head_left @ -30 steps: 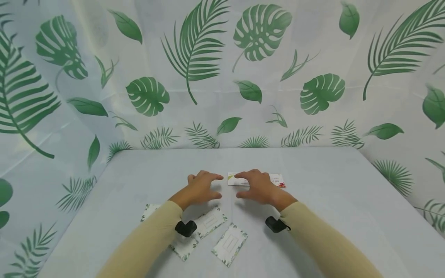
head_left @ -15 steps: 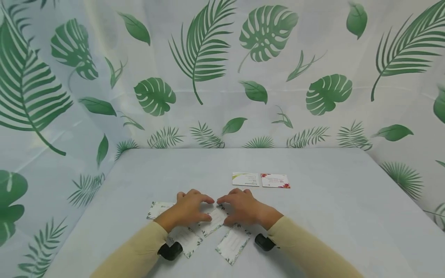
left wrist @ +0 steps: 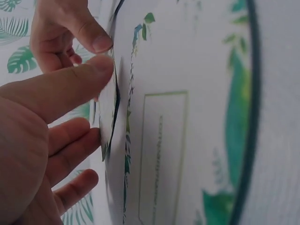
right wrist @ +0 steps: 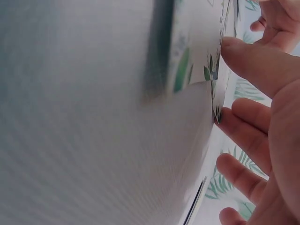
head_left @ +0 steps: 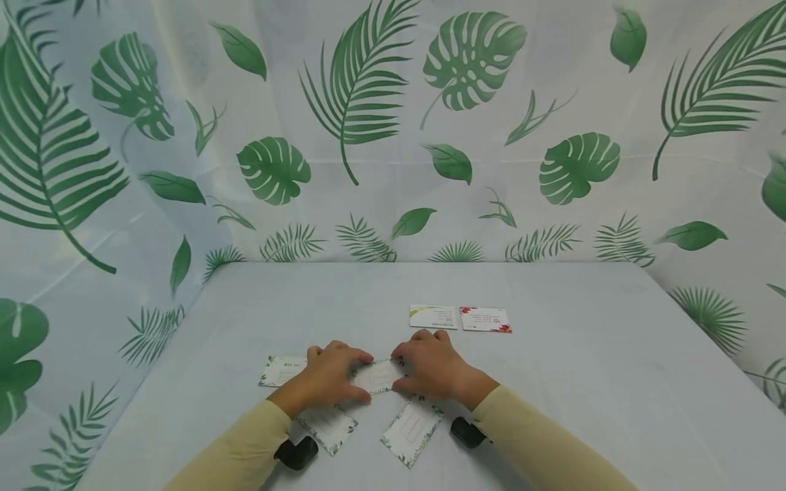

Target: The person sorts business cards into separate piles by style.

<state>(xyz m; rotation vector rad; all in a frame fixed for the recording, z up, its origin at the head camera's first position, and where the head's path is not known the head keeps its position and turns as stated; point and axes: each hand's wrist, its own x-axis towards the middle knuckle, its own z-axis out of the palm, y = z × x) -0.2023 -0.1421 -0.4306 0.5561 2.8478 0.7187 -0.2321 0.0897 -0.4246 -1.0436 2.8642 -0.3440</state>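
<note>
In the head view, a white business card [head_left: 376, 376] with a green leaf border lies between my two hands. My left hand [head_left: 331, 378] holds its left end, the thumb at the near edge and the fingers at the far edge. My right hand [head_left: 432, 365] grips the right end in the same manner. The left wrist view shows the held card [left wrist: 108, 108] nearly edge-on, thumb and fingertips touching it. Below it are two more leaf-bordered cards, one [head_left: 331, 428] by my left wrist and one [head_left: 411, 431] nearer my right. Another card [head_left: 282, 370] is partly behind my left hand.
Farther back on the white table [head_left: 583, 382] lie two cards side by side, one with a yellow-green curve [head_left: 433, 317] and one with red corners [head_left: 485, 319]. A leaf-printed cloth [head_left: 381, 164] rises behind and at both sides.
Both hands have come back from the rear cards, uncovering them, and moved onto the middle leaf-bordered card. That card has turned from a slant to nearly level between them.
</note>
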